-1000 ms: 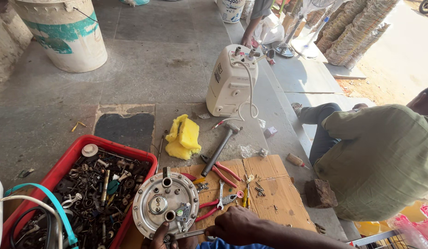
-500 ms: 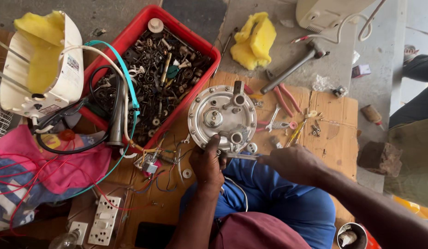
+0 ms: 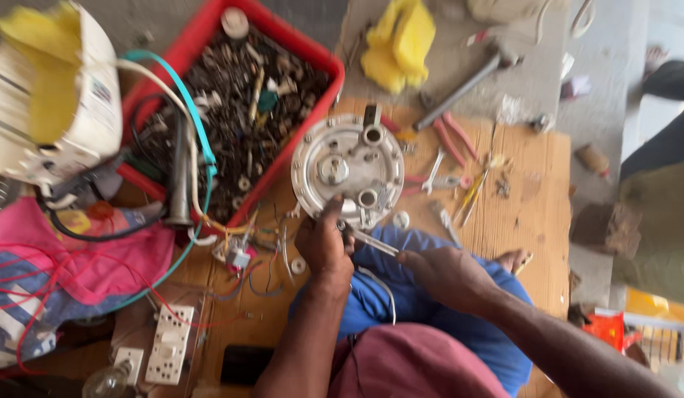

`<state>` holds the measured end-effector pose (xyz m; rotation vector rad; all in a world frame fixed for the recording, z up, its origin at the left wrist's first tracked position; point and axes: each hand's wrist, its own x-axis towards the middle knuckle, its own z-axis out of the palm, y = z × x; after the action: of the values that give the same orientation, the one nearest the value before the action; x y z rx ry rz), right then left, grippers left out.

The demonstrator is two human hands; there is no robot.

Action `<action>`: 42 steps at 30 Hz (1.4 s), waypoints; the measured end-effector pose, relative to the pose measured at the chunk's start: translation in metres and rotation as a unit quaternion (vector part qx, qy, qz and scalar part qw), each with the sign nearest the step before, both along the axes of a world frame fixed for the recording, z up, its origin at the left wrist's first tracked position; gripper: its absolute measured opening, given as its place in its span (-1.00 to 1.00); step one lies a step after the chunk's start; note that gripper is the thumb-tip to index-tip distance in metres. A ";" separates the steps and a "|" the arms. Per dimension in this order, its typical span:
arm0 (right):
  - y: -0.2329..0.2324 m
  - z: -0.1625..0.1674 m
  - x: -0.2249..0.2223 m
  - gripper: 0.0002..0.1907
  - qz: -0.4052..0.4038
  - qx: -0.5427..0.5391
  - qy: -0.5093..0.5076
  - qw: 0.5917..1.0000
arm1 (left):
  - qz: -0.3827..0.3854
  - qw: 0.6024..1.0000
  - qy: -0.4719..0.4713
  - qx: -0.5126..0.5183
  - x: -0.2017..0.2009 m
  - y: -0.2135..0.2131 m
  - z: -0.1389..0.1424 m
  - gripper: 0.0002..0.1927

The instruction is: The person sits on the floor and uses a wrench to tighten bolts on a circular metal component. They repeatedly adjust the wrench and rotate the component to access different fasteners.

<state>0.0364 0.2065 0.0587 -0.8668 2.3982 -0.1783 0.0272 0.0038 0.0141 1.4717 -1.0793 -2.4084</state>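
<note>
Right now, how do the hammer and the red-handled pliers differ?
The hammer lies on the grey concrete floor; the red-handled pliers lie on the wooden board. The hammer has one long grey handle; the pliers have two short red ones. Both lie beyond the round metal plate, untouched by either hand.

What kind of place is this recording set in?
Probably an informal appliance repair spot on the ground: a red tray full of spare parts, pliers and a hammer scattered beside a wooden board.
</note>
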 end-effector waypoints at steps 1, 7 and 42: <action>0.001 0.000 0.001 -0.75 -0.024 -0.036 -0.001 0.999 | 0.002 1.000 -0.013 0.002 -0.003 0.001 0.004 -0.73; 0.009 -0.002 -0.014 -0.49 -0.282 0.037 -0.120 0.951 | -0.015 1.000 0.022 0.011 -0.012 0.004 0.009 -0.72; 0.054 -0.134 0.073 -0.75 -0.266 -0.049 -0.196 0.942 | -0.174 0.972 0.154 0.022 0.043 -0.012 -0.071 -0.80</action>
<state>0.1098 0.2603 -0.0749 -0.1702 2.1940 -0.6213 0.0697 -0.0083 -0.0567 0.9307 -1.3020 -2.7872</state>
